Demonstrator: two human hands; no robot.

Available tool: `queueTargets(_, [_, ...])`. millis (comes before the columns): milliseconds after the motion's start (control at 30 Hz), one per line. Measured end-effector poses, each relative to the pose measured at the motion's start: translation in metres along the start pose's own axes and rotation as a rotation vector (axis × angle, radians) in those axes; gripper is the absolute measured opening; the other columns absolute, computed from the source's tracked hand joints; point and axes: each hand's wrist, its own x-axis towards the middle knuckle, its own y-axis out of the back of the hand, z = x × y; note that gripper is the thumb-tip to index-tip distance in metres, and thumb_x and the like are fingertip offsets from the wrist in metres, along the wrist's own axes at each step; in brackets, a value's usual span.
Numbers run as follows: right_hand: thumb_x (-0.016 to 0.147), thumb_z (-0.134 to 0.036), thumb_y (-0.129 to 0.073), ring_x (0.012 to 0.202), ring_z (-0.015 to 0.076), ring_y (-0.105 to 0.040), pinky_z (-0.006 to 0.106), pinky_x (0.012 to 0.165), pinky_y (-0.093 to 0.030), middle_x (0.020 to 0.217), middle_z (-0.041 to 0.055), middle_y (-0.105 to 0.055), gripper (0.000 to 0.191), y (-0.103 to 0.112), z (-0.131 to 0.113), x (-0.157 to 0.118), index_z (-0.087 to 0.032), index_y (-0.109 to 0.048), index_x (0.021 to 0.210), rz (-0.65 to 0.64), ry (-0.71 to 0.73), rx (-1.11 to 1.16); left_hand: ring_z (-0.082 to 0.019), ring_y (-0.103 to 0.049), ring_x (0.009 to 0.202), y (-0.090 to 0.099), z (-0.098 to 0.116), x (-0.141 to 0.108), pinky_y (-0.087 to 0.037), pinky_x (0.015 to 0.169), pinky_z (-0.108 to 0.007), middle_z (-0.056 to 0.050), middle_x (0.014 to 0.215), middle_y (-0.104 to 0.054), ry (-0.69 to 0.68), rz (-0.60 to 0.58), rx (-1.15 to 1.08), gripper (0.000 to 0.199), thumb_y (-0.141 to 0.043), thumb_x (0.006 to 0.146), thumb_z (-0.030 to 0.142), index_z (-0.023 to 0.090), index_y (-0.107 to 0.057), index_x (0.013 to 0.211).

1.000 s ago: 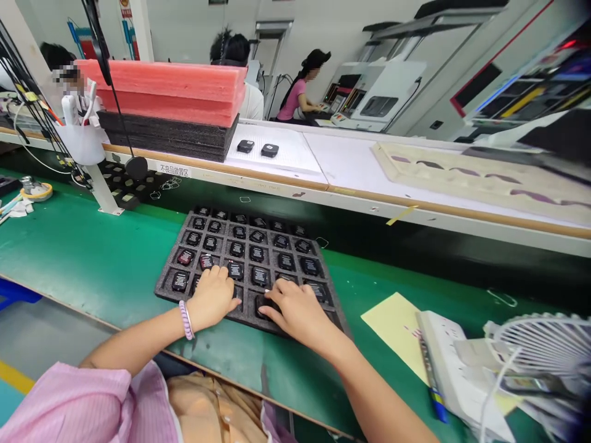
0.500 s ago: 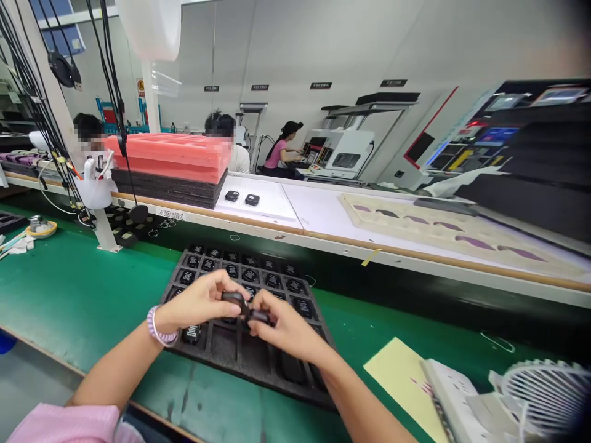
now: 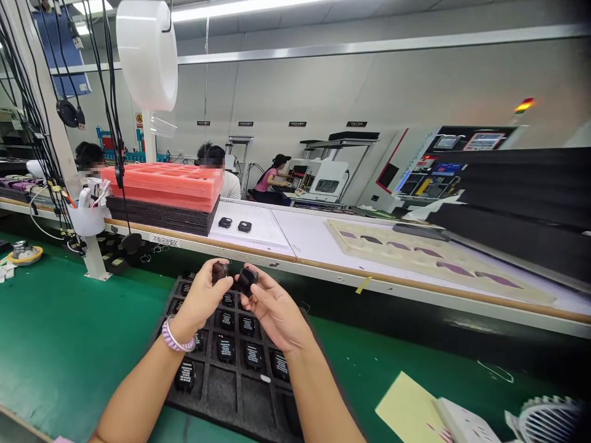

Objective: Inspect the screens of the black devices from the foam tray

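Note:
My left hand (image 3: 203, 292) pinches a small, dark, glossy rounded-square case (image 3: 220, 271) between thumb and fingers. In my right hand (image 3: 277, 307) is a second piece of that kind, a black case (image 3: 247, 280) tilted so its shiny face shows. The two pieces are close together but apart, held up above the far part of a black foam tray (image 3: 221, 394). Several black cases with white printed text, one of them a labelled case (image 3: 185, 374), sit in the tray's compartments. My forearms and hands hide part of the tray.
A white shelf (image 3: 295, 237) runs behind the bench, bearing two black cases (image 3: 235, 225), red foam trays (image 3: 166, 184) and a beige tray (image 3: 415, 258) of dark curved pieces. Yellow paper (image 3: 410, 406) and a white fan (image 3: 549, 421) are at right. Co-workers sit beyond.
Both hands have lifted and turned the pieces upward, and the pieces are now separated, where before they were close against each other. The camera view has tipped up. A small white piece now shows on the tray.

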Motion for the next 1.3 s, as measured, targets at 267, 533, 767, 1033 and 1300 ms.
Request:
queueTargets(267, [0.073,-0.034,-0.093,0.066,0.0113,-0.055,0.025,0.062,-0.05,0.107,0.0048,-0.068,0.047,0.001,0.0,0.003,-0.027,-0.074,0.115,-0.001,0.015,0.03,-0.017,-0.059,0.09,-0.001,0.0,0.0,-0.049,0.082,-0.03,-0.006,0.102,-0.062,-0.154,0.029,0.317,0.041,-0.061,0.082,0.023,0.015,-0.055,0.122])
queueTargets(533, [0.074,-0.036,-0.092,0.066,0.0114,-0.051,0.026,0.065,-0.048,0.106,0.0067,-0.069,0.049,0.0,-0.002,0.005,-0.025,-0.073,0.118,-0.023,-0.062,0.116,-0.017,-0.06,0.092,-0.003,0.002,-0.004,-0.051,0.086,-0.031,-0.007,0.104,-0.063,-0.155,0.05,0.305,0.05,-0.062,0.083,0.021,0.015,-0.052,0.132])
queueTargets(767, [0.077,-0.037,-0.086,0.063,0.012,-0.044,0.027,0.062,-0.044,0.105,0.0062,-0.068,0.044,-0.006,-0.002,0.003,-0.025,-0.072,0.117,-0.025,-0.051,0.142,-0.019,-0.062,0.104,-0.006,0.007,-0.009,-0.051,0.095,-0.031,-0.01,0.121,-0.062,-0.166,0.027,0.259,0.052,-0.061,0.082,0.021,0.015,-0.052,0.132])
queueTargets(1033, [0.076,-0.039,-0.084,0.062,0.0141,-0.042,0.03,0.063,-0.042,0.103,0.0063,-0.067,0.046,-0.008,-0.003,0.0,-0.025,-0.071,0.118,-0.024,-0.039,0.118,-0.015,-0.056,0.078,-0.006,0.01,-0.01,-0.049,0.073,-0.026,-0.004,0.093,-0.061,-0.182,0.04,0.306,0.055,-0.061,0.081,0.033,0.016,-0.052,0.133])
queueTargets(1300, [0.072,-0.039,-0.089,0.064,0.014,-0.043,0.03,0.064,-0.04,0.104,0.006,-0.067,0.048,-0.012,-0.005,-0.004,-0.025,-0.074,0.115,-0.04,-0.031,0.143,-0.013,-0.051,0.071,-0.008,0.015,-0.013,-0.047,0.067,-0.024,-0.002,0.087,-0.057,-0.203,0.078,0.295,0.053,-0.06,0.082,0.032,0.015,-0.052,0.132])
